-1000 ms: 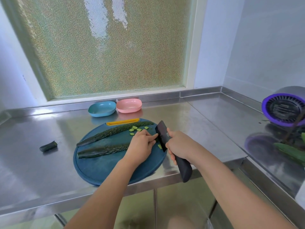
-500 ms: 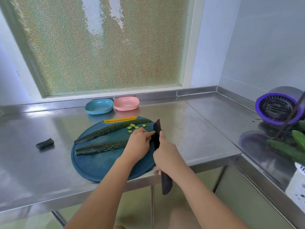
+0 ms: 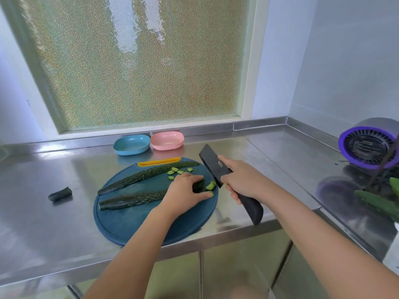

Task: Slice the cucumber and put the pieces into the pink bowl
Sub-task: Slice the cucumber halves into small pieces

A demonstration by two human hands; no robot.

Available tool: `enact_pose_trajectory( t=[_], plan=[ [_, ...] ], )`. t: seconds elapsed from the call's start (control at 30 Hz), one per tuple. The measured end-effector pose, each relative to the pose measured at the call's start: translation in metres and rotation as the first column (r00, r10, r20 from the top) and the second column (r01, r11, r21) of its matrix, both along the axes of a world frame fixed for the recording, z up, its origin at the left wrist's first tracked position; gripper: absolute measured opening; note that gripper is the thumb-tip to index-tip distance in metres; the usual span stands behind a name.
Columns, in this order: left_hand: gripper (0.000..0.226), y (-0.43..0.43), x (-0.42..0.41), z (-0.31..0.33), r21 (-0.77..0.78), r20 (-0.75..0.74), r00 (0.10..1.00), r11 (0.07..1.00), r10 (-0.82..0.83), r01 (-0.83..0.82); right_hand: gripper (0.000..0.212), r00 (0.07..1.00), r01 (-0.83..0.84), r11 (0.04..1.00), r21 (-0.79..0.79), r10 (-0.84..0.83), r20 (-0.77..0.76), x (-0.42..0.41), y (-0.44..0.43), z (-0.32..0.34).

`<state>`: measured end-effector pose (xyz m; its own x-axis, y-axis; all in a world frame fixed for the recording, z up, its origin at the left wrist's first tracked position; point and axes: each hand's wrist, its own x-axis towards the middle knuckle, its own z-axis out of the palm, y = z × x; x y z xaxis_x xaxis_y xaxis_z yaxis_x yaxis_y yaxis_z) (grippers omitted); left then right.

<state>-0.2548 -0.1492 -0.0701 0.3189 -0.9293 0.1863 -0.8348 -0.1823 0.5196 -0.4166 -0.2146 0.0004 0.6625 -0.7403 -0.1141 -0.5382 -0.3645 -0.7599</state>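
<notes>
Two long cucumber halves lie on the round blue cutting board (image 3: 133,225): a far half (image 3: 146,175) and a near half (image 3: 131,199). My left hand (image 3: 183,190) holds down the right end of the near half, fingers curled over it. Several small slices (image 3: 210,186) lie by my fingertips, more slices (image 3: 176,171) further back. My right hand (image 3: 239,180) grips a black knife (image 3: 213,165), its blade lifted and tilted to the right of the slices. The pink bowl (image 3: 167,140) stands by the window, with nothing visible inside.
A blue bowl (image 3: 131,144) sits left of the pink one. A cucumber end piece (image 3: 60,194) lies on the steel counter (image 3: 43,212) at left. A purple-rimmed appliance (image 3: 369,145) and green vegetables (image 3: 380,201) stand at the right. The counter edge runs just below the board.
The knife has come up off the near cucumber half and now tilts back to the right. More slices lie at the cut end. My left hand has stayed on the cucumber.
</notes>
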Motion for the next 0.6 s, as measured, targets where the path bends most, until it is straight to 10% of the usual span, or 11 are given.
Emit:
enact_pose_trajectory(
  t=[0.2,0.6],
  plan=[
    [0.089,-0.015,0.009,0.018,0.16,-0.083,0.993,0.982,-0.084,0.097,0.072,0.993,-0.079,0.997,0.024,0.077,0.09,-0.004,-0.011,-0.003],
    [0.023,-0.043,0.008,0.024,0.174,-0.114,0.968,0.955,-0.223,0.241,0.069,0.982,-0.057,0.998,0.026,0.052,0.182,-0.019,-0.039,-0.004]
  ],
)
